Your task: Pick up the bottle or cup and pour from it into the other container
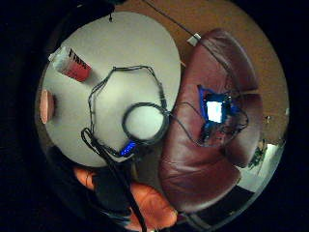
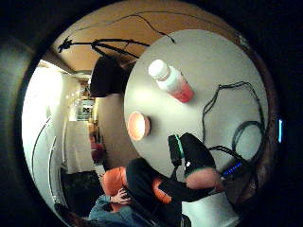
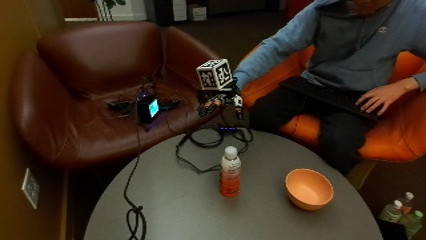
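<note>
Bottle (image 3: 229,177) stands upright near the middle of the round grey bench (image 3: 186,210) in the outside view, white cap on top, orange liquid filling its lower half. To its right, in the lower right of that frame, sits the orange bowl (image 3: 309,188), apart from the bottle.

Largest things first: a dark red leather armchair (image 3: 86,85) fills the upper left of the outside view, and a person in a blue sweatshirt sits on an orange seat (image 3: 393,135) at the upper right. Only that view shows the bare left hand (image 3: 381,97) resting on a black keyboard (image 3: 326,95) across the lap.

The gloved right hand (image 3: 216,102) hangs above the far edge of the bench, well apart from the bottle and holding nothing; whether its fingers are straight or curled cannot be told.

The little finger side palm view alone shows a red label with dark lettering on the bottle (image 1: 71,64), too blurred to read. Black cable (image 3: 213,137) loops lie on the bench beneath the hand.
</note>
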A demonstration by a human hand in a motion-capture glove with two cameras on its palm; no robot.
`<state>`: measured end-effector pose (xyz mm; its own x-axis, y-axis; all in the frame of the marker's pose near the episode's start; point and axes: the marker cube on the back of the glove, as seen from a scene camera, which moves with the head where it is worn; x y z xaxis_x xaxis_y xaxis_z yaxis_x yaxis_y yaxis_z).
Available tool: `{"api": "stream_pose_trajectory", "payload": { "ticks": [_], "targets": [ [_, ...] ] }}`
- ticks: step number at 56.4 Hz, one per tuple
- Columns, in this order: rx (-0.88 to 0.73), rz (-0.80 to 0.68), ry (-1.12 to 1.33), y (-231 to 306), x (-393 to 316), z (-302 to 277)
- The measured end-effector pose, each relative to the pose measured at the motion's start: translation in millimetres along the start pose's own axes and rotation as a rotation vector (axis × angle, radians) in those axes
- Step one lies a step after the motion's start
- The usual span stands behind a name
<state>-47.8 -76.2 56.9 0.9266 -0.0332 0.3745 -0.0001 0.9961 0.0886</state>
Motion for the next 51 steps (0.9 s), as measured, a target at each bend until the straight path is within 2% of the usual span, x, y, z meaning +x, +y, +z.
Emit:
{"api": "stream_pose_trajectory", "payload": {
  "ticks": [30,51],
  "targets": [
    [0.0,0.021,-0.337,-53,-26,101],
    [-0.041,0.063,-0.516,-91,-62,128]
  ]
}}
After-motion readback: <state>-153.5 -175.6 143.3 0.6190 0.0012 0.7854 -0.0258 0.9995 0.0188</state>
